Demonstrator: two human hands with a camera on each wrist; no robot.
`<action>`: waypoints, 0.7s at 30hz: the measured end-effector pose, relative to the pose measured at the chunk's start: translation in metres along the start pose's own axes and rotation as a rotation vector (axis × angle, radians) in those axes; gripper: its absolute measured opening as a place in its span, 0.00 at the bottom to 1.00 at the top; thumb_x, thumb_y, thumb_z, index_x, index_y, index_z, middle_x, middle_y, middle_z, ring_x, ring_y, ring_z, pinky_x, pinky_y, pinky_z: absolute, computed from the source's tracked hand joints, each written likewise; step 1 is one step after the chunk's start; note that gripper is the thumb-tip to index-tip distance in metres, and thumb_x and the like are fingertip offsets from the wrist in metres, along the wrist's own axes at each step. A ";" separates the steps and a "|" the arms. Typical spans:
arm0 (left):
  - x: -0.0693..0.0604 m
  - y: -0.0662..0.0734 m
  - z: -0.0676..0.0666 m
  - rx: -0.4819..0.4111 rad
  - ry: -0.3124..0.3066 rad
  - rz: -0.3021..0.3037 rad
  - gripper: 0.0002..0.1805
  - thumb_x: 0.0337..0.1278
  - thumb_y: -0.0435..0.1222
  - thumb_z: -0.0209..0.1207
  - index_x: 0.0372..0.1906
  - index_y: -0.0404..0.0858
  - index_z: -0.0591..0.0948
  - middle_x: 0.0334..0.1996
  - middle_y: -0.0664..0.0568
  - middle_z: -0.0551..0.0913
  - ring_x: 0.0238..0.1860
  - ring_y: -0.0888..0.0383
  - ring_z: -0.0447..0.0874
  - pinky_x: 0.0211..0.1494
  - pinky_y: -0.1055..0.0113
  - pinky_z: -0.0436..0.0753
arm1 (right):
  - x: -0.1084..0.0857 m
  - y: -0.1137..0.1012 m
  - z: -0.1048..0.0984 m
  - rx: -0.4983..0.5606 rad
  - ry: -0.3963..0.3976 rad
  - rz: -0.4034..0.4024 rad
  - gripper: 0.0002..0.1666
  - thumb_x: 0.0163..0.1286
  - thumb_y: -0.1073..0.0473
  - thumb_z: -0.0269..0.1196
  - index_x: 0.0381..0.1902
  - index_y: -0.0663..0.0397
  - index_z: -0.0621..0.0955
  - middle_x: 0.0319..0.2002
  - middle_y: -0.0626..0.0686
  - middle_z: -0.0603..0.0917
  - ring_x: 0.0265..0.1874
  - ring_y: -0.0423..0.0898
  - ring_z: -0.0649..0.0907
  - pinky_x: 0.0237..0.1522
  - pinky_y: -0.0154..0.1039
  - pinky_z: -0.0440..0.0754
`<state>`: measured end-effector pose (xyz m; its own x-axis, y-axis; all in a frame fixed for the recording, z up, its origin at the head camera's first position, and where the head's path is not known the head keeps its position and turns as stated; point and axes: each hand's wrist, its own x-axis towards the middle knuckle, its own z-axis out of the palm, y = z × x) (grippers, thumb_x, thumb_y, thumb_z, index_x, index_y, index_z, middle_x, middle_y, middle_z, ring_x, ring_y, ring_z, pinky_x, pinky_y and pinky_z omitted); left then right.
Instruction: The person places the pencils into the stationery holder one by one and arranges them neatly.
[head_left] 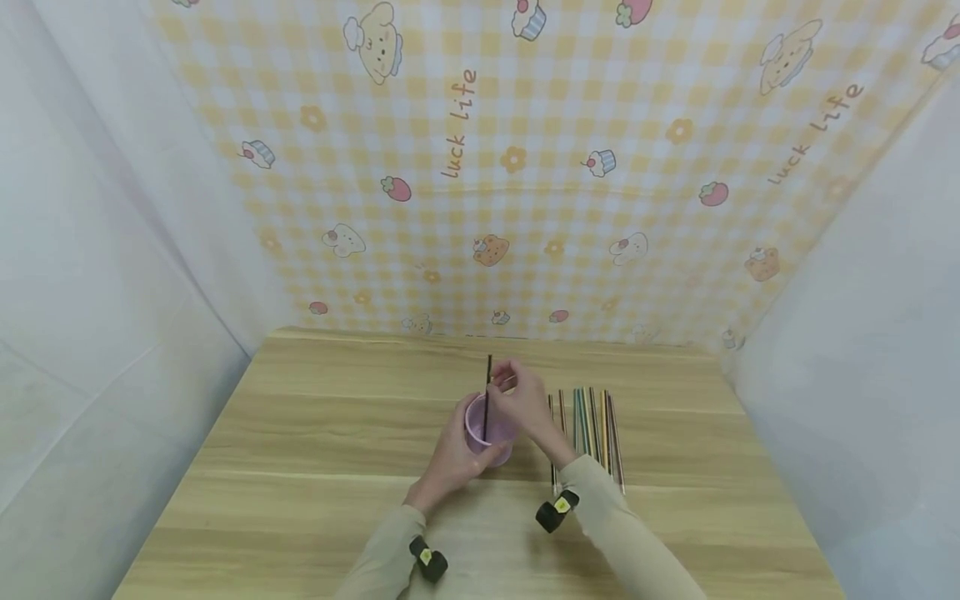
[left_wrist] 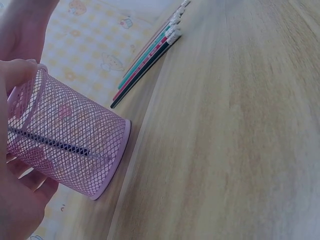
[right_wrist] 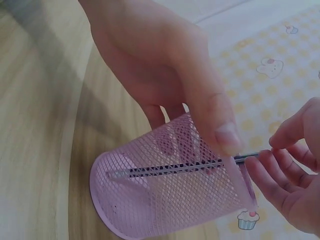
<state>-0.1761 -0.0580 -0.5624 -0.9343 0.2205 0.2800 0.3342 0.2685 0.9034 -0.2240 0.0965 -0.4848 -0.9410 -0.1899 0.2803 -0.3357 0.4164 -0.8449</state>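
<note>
A patterned cloth [head_left: 555, 200] in yellow and white checks, printed with strawberries, cupcakes and animals, fills the upper middle of the head view. White sheets [head_left: 90, 208] hang along the left and right edges. Below spreads the wood-grained tabletop [head_left: 300, 433]. Two pale sleeves [head_left: 630, 533] reach in from the bottom of the frame.

The left hand [head_left: 453, 454], at lower centre, grips a pink mesh cup [head_left: 500, 454] by its side, thumb near the rim and fingers wrapped round the opposite side. The right hand [head_left: 521, 400], just above and to the right, pinches a dark pencil at the cup's mouth between thumb and fingertips.

Right of the cup, loose pencils [head_left: 594, 417] lie roughly side by side, dark, teal and yellow among them, their white-tipped ends toward the bottom of the frame; the right forearm covers part of them. A small black device [head_left: 551, 517] sits on each wrist.

The dark pencil [head_left: 487, 408] stands nearly upright, its lower part inside the cup and its upper end above the rim.
</note>
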 end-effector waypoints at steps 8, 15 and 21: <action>0.001 0.000 0.000 -0.014 0.003 -0.031 0.51 0.48 0.45 0.75 0.75 0.37 0.61 0.66 0.44 0.74 0.64 0.47 0.75 0.67 0.46 0.77 | 0.002 0.006 -0.013 -0.008 0.029 0.019 0.12 0.64 0.70 0.64 0.45 0.60 0.80 0.38 0.58 0.86 0.36 0.50 0.86 0.36 0.33 0.87; 0.000 0.002 0.000 -0.016 0.005 -0.032 0.52 0.49 0.45 0.75 0.75 0.34 0.60 0.65 0.40 0.74 0.64 0.43 0.76 0.67 0.42 0.77 | 0.004 0.006 -0.030 0.011 0.052 0.046 0.12 0.65 0.69 0.63 0.47 0.64 0.79 0.39 0.60 0.85 0.36 0.52 0.86 0.33 0.32 0.88; 0.000 0.001 0.001 -0.003 0.012 -0.032 0.51 0.49 0.44 0.75 0.75 0.35 0.61 0.65 0.39 0.75 0.64 0.42 0.75 0.67 0.41 0.76 | 0.006 0.009 -0.049 0.022 0.066 0.102 0.12 0.67 0.68 0.62 0.49 0.63 0.79 0.41 0.61 0.84 0.36 0.50 0.85 0.33 0.32 0.88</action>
<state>-0.1752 -0.0566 -0.5615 -0.9461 0.2002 0.2547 0.3035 0.2729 0.9129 -0.2350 0.1426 -0.4682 -0.9712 -0.0880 0.2213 -0.2377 0.4111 -0.8800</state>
